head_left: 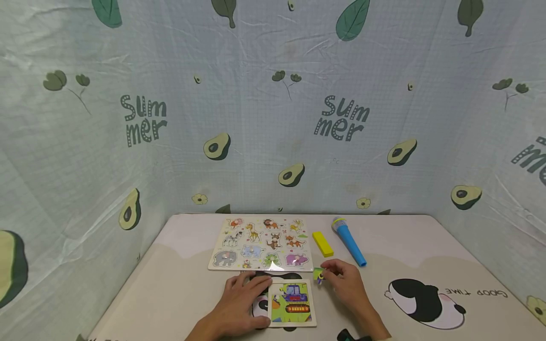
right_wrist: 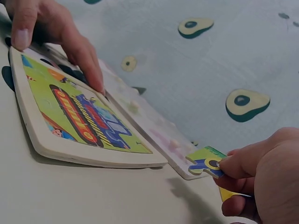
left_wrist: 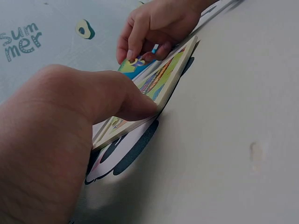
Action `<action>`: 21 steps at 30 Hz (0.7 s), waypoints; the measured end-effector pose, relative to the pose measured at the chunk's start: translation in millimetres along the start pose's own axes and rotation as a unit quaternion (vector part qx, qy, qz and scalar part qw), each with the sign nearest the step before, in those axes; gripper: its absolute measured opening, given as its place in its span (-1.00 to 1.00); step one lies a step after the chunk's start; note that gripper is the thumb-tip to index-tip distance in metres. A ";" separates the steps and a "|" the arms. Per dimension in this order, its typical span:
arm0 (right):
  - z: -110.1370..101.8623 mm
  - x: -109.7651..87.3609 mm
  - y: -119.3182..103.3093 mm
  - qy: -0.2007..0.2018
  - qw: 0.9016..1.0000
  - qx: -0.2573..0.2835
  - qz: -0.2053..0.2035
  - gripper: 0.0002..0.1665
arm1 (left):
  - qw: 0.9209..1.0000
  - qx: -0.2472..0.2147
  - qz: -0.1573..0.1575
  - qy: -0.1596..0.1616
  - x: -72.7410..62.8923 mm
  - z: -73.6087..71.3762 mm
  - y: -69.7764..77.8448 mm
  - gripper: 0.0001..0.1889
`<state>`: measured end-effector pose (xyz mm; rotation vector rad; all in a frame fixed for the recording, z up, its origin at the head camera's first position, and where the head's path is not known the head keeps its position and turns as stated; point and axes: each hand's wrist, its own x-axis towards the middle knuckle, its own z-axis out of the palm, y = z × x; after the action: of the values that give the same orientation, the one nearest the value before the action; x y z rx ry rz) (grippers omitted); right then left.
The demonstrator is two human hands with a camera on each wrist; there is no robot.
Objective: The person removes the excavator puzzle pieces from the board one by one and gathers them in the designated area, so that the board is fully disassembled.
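Note:
A small jigsaw puzzle (head_left: 292, 303) in a pale wooden frame shows a blue, red and orange vehicle on green. My left hand (head_left: 241, 305) holds this frame at its left side, thumb at the near corner and fingers at the far one; the thumb bends onto the edge in the left wrist view. To the right of the frame, my right hand (head_left: 347, 284) pinches a loose puzzle piece (right_wrist: 205, 161), green with yellow and blue, between thumb and fingers. The piece is held above the table, apart from the frame.
Behind the frame lies a large animal peg puzzle board (head_left: 260, 244). A yellow block (head_left: 323, 244) and a blue toy microphone (head_left: 350, 241) lie to its right. A dark object (head_left: 351, 335) shows at the lower edge near the right forearm. Printed sheeting (head_left: 256, 180) rises behind the table.

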<state>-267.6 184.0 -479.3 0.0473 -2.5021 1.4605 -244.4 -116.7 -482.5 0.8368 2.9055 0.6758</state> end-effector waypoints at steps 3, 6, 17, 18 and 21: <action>0.3 0.9 2.0 -0.004 1.000 -0.003 0.002 -0.85 | 1.000 0.000 0.001 0.000 -0.1 0.0 -0.9 -0.11; 0.3 1.7 3.7 -0.010 1.000 -0.008 0.006 -0.85 | 1.000 0.002 0.004 0.000 -0.2 -0.1 -1.7 -0.11; 5.8 4.9 8.7 -0.014 0.995 -0.098 0.009 -0.87 | 1.000 0.008 -0.002 -0.004 -0.6 -0.7 1.5 -0.11; 6.6 5.1 9.2 -0.013 0.994 -0.108 0.008 -0.87 | 1.000 0.009 -0.002 -0.004 -0.8 -0.7 1.7 -0.11; 8.6 5.5 10.2 -0.015 0.991 -0.132 0.006 -0.87 | 1.000 0.009 -0.002 -0.002 -1.7 -0.6 2.1 -0.11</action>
<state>-276.1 182.2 -490.8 0.0062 -2.7022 1.1286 -242.1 -116.2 -481.2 0.8316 2.9141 0.6481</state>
